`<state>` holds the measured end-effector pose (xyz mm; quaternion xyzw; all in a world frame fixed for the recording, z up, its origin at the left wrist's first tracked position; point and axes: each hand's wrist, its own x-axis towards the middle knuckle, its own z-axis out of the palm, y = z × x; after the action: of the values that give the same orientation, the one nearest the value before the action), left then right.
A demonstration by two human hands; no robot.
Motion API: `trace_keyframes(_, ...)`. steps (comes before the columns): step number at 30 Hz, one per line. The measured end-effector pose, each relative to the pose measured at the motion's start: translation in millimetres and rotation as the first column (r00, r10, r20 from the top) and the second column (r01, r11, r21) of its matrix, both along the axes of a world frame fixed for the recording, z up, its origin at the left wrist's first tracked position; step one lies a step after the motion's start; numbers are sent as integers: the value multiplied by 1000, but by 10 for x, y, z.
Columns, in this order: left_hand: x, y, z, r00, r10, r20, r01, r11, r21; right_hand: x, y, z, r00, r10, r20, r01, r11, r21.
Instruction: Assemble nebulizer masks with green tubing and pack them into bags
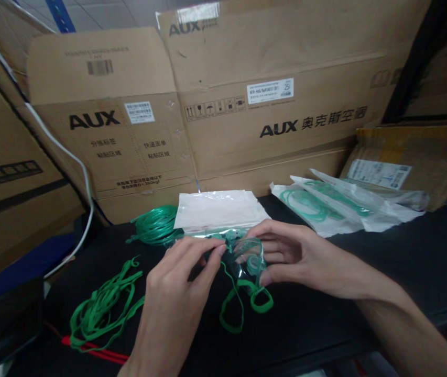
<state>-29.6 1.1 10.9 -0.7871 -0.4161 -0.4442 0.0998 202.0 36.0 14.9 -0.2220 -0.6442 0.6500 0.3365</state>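
Observation:
A clear green-tinted face mask (249,257) is held above the black table surface. My right hand (300,256) grips its right side, with the thumb below and the fingers behind. At the mask's left edge my left hand (176,285) pinches thumb and forefinger together; the small part between the tips is mostly hidden, perhaps the strap's end. From the mask a green elastic strap (263,309) hangs down in two loops. Left of my left hand lies a loose bundle of green elastic straps (103,303).
Behind my hands lie a coil of green tubing (156,225) and a stack of white pouches (219,209). White packets with green tubing (317,204) rest at the right. Large cardboard boxes (223,141) wall off the back. A red strip (101,353) lies front left.

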Motion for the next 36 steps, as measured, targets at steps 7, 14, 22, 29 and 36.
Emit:
trace_keyframes(7,16,12,-19,998,-55,-28,56,998,33,-28,17,17,999,-17,-27,17,1000,-6)
trace_keyframes(14,-11,36,-37,997,-72,27,73,997,-41,-49,-15,37,999,-54,-8,54,993,104)
trace_keyframes(22,-30,5,-12,994,-103,-33,102,994,-31,-25,-25,82,997,-77,-1,75,969,236)
trace_keyframes(29,13,27,-28,986,-106,-126,114,992,56,-40,-9,60,949,-278,149,183,871,456)
trace_keyframes(36,36,32,-39,983,-97,-155,106,993,57,-86,-24,24,956,-255,145,152,855,497)
